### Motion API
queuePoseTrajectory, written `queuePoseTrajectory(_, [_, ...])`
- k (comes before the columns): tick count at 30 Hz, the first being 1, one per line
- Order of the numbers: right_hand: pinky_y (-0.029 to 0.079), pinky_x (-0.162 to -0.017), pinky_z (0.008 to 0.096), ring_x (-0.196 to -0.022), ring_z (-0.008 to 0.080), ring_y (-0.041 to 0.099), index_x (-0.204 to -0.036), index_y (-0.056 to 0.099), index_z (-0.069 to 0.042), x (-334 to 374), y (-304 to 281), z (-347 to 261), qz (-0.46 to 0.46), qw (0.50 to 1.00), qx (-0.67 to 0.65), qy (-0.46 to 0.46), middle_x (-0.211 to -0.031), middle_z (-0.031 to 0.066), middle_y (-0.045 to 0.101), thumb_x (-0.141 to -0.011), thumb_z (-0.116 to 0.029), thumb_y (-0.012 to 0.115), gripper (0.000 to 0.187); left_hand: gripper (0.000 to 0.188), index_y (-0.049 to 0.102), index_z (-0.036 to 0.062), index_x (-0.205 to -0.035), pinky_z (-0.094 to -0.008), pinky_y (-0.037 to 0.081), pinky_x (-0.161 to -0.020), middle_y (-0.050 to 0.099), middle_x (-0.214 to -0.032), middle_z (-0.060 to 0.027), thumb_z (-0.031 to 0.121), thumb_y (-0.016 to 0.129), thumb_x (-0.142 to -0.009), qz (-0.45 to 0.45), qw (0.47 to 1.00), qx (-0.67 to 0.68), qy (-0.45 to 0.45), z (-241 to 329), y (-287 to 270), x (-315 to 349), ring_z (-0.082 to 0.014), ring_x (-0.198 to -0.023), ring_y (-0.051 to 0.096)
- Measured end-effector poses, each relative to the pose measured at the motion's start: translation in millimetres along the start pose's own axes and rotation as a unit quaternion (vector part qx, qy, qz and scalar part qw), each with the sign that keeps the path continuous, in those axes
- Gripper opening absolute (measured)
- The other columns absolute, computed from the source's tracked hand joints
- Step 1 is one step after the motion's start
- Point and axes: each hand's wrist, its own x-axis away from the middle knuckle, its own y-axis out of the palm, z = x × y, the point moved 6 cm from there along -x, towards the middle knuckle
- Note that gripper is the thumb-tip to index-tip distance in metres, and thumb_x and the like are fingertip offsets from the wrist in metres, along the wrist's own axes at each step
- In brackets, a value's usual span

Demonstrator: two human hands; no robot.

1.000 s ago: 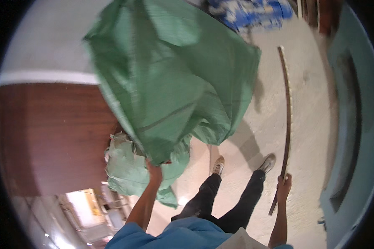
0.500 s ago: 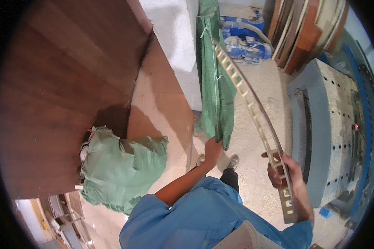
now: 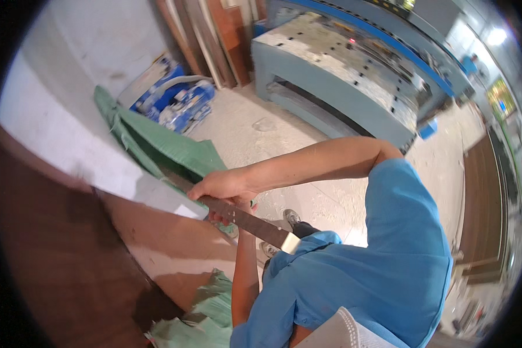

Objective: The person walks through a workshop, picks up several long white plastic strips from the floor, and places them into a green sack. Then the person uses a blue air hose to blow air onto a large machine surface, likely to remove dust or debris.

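A long brown strip [image 3: 255,225] with a pale end slants across in front of me, its far part inside the open mouth of a long green woven sack [image 3: 177,148]. My right hand [image 3: 223,185] is closed around the strip near the sack's mouth. Behind and below the strip, my left hand [image 3: 252,207] is closed at the sack's edge, its fingers partly hidden by the strip. The sack leans along a white wall block [image 3: 151,191].
Another bulky green sack [image 3: 206,322] lies at the lower left beside the dark brown panel [image 3: 46,249]. A blue motor unit [image 3: 185,104] stands on the floor beyond. Boards [image 3: 214,40] lean behind it, and a grey machine with a perforated top [image 3: 330,87] is at the far right.
My right hand has brought the strip from the right over to the green sack and its far part has gone inside. My view has turned right.
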Motion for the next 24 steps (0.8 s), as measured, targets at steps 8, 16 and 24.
queuePoseTrajectory(8, [0.054,-0.060,0.0451,-0.071,0.0241,0.062,-0.096,0.058,-0.002,-115.2,-65.3,14.5,0.015,0.997,-0.077,0.020,-0.078,0.0117,0.058,-0.092,-0.016,0.053,0.015,0.016,0.053,0.0095,-0.095,-0.0478,0.054,-0.091,0.050,-0.094,0.0008,-0.003,0.058,-0.086,-0.099,0.993,0.054,0.029,60.4,50.1,38.6,-0.0118,-0.083,0.051])
queuePoseTrajectory(16, [0.055,-0.067,0.0380,-0.088,0.0246,0.067,-0.090,0.068,-0.010,-357.8,-163.1,20.1,0.160,0.946,0.233,-0.157,-0.090,0.0063,0.068,-0.085,-0.021,0.061,0.013,0.019,0.054,0.0068,-0.107,-0.0464,0.051,-0.090,0.052,-0.097,-0.0040,0.001,0.053,-0.088,-0.015,0.993,0.098,-0.061,103.6,36.3,85.0,-0.0130,-0.073,0.049])
queuePoseTrajectory(24, [0.050,-0.086,0.0492,-0.097,0.0424,0.063,-0.094,0.070,0.005,-313.6,-110.9,-23.8,0.226,0.820,0.464,-0.246,-0.105,0.0279,0.066,-0.086,-0.039,0.050,0.049,0.024,0.049,0.0046,-0.119,-0.0426,0.051,-0.089,0.052,-0.097,-0.0040,0.012,0.049,-0.095,0.074,0.989,0.125,-0.036,100.9,-9.3,92.6,-0.0165,-0.073,0.046])
